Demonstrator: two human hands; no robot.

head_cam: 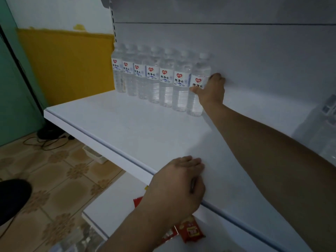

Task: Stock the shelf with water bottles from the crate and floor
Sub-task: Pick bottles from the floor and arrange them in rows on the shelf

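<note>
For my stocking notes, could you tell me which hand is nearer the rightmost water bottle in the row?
Right. The right hand grips the rightmost water bottle; the left hand rests at the shelf's front edge.

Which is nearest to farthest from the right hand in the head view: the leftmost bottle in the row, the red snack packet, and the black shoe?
From the right hand:
1. Leftmost bottle, far left end of the row.
2. Red snack packet, lower shelf, below the left hand.
3. Black shoe, on the floor, far left.
</note>
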